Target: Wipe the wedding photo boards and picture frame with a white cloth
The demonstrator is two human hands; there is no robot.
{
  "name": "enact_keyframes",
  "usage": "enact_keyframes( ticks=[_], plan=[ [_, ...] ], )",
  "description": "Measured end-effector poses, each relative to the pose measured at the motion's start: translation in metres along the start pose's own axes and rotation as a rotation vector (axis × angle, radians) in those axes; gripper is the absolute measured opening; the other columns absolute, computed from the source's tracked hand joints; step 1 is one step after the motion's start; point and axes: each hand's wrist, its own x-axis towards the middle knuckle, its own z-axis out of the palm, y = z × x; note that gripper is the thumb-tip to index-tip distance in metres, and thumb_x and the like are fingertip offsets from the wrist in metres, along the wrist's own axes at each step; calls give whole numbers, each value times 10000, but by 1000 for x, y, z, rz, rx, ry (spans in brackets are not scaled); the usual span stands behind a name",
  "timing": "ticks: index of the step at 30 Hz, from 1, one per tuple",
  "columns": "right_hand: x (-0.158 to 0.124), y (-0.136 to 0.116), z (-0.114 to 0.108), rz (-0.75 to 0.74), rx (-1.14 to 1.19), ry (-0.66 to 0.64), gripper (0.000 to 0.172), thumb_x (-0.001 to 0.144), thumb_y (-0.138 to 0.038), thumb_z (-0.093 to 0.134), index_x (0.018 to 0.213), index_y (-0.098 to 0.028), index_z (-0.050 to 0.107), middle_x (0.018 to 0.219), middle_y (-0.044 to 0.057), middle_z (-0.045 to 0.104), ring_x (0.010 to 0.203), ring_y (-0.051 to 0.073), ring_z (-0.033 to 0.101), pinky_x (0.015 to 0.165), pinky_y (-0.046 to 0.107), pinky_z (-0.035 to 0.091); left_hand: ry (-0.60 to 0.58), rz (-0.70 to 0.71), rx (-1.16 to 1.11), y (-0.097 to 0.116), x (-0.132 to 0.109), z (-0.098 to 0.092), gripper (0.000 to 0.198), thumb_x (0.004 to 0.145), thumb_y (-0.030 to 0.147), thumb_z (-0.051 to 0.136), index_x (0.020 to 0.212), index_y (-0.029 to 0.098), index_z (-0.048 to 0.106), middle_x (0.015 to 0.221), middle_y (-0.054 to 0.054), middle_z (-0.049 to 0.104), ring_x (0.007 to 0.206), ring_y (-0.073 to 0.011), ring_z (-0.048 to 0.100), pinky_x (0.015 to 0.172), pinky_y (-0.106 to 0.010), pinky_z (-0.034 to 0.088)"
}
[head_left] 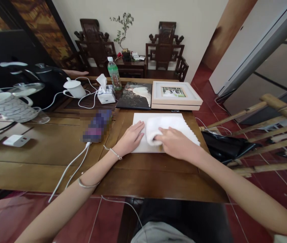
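Observation:
A white rectangular board or sheet (pixel 139 146) with a ragged right edge lies on the wooden table (pixel 135 182). My left hand (pixel 132 135) rests on its left edge, fingers stretched out and holding nothing. On top of the sheet is a folded white cloth (pixel 151 130), soft and fluffy looking. My right hand (pixel 172 141) grips the cloth's near side, with fingers curled into it; the fingertips are partly hidden. Behind the sheet lie a dark picture with a white shape (pixel 137 94) and a pale framed photo (pixel 177 96).
Left of my arm lies a phone (pixel 97 126), its screen blurred, with a white cable. Further back stand a tissue box (pixel 106 95), a green-labelled bottle (pixel 114 74), a lidded white cup (pixel 74 88) and a patterned mug (pixel 8 106). A bamboo chair (pixel 282 108) is at right.

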Motion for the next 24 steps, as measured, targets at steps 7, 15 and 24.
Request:
enact_keyframes(
  ticks=[7,15,24],
  plan=[
    [76,27,-12,10,228,151,421,761,-48,399,1056,-187,665,1069,76,695,904,210,602,733,275,392,-39,13,-9,-3,5,-9,454,963,290,368,1360,107,490,1464,-170,446,1379,-284,392,1149,-504,316],
    [123,25,-26,-32,233,38,256,780,-93,419,859,-150,656,911,87,689,751,188,550,636,269,324,-23,8,-10,-5,4,-9,480,956,317,381,1346,69,508,1441,-189,469,1366,-272,416,1161,-458,315],
    [28,108,-21,217,161,121,446,733,-68,397,1066,-147,684,1163,107,686,1009,276,607,859,349,425,-75,-47,-32,-5,0,-5,536,952,343,390,1420,83,411,1513,-179,372,1435,-274,290,1175,-514,250]
  ],
)
